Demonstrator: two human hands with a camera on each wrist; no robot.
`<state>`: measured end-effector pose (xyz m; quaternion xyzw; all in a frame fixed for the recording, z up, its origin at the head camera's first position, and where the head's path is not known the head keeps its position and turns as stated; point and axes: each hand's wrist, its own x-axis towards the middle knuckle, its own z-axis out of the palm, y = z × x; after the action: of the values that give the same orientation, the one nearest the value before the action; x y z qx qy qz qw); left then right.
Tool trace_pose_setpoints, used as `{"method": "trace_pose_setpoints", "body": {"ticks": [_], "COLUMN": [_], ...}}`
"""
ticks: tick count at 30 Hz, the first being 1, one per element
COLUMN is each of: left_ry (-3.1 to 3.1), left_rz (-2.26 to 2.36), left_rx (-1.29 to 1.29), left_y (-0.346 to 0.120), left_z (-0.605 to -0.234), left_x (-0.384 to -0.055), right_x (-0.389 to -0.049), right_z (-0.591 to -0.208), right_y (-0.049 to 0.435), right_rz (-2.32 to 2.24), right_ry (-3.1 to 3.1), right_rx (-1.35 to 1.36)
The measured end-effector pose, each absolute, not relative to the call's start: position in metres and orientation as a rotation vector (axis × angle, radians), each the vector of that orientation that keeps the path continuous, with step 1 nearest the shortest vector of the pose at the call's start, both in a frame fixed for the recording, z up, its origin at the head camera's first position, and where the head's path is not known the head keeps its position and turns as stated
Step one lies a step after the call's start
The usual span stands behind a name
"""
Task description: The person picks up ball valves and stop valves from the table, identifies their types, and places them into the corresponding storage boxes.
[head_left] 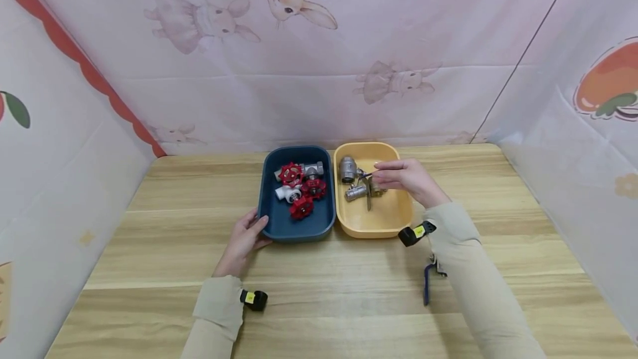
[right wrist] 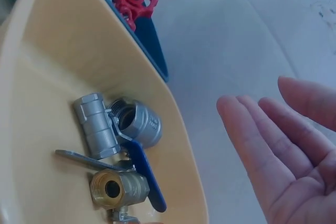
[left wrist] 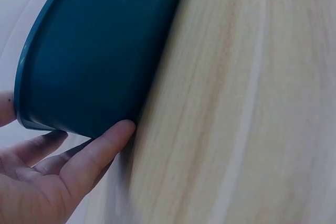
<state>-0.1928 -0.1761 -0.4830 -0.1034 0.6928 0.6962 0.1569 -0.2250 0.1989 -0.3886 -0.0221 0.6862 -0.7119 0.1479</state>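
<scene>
My left hand holds the near left corner of a dark blue bin, thumb at the rim and fingers against the outer wall. Inside are several valves with red handwheels. Beside it stands a yellow bin holding several metal ball valves. Among them are a brass-mouthed ball valve with a blue lever close by, a silver one and a wider silver fitting. Over the yellow bin's right side, my right hand has its fingers extended and nothing in its grasp.
Another ball valve with a blue lever lies on the wooden table, partly under the right forearm. Printed cloth hangs behind the bins and along both sides of the table. Both bins stand near the back edge.
</scene>
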Motion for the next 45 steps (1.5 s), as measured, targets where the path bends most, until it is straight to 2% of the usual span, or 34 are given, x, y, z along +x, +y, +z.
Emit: {"method": "trace_pose_setpoints", "body": {"ticks": [12, 22, 45], "left_ry": [1.977, 2.022, 2.003], "left_rz": [1.989, 1.960, 2.004], "left_rx": [-0.297, -0.299, -0.323], "left_y": [-0.180, -0.173, -0.169], "left_z": [-0.483, -0.460, -0.469], "left_x": [-0.200, -0.193, -0.184], "right_x": [-0.204, -0.181, -0.118], "right_z": [-0.378, -0.377, -0.412], "right_y": [0.205, 0.218, 0.265], "right_rz": [-2.050, -2.117, -2.146], "right_ry": [1.983, 1.937, 1.948], "right_rx": [-0.178, -0.157, -0.175]}}
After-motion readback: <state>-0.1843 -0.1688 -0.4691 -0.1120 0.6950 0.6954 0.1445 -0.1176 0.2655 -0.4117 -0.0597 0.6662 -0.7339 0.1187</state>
